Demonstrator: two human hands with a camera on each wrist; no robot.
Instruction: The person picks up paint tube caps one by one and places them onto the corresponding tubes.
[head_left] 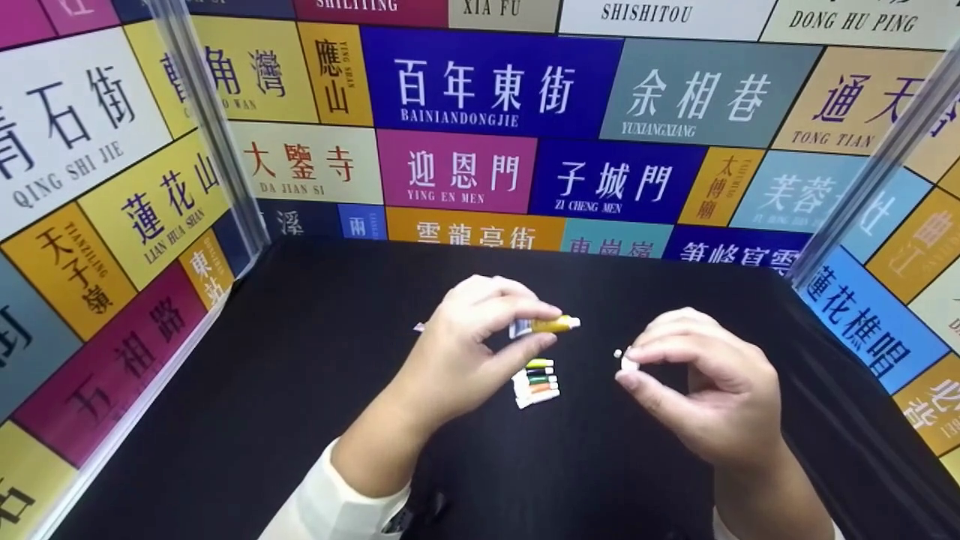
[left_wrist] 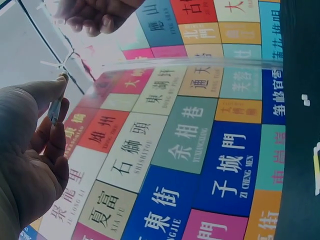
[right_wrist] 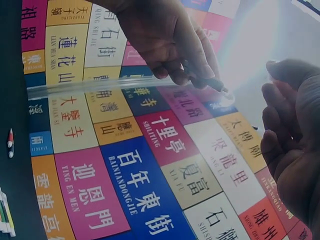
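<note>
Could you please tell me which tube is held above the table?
The yellow tube pinched in the left hand; the others lie on the black cloth.

Black cloth covers a table (head_left: 300, 367). Near its middle, a short row of small tubes (head_left: 540, 380) lies side by side, their bodies showing yellow, black, green and orange, with pale ends. Small white bits (left_wrist: 306, 100) lie to their right, and a slim red-tipped object (right_wrist: 10, 137) rests apart from them
</note>
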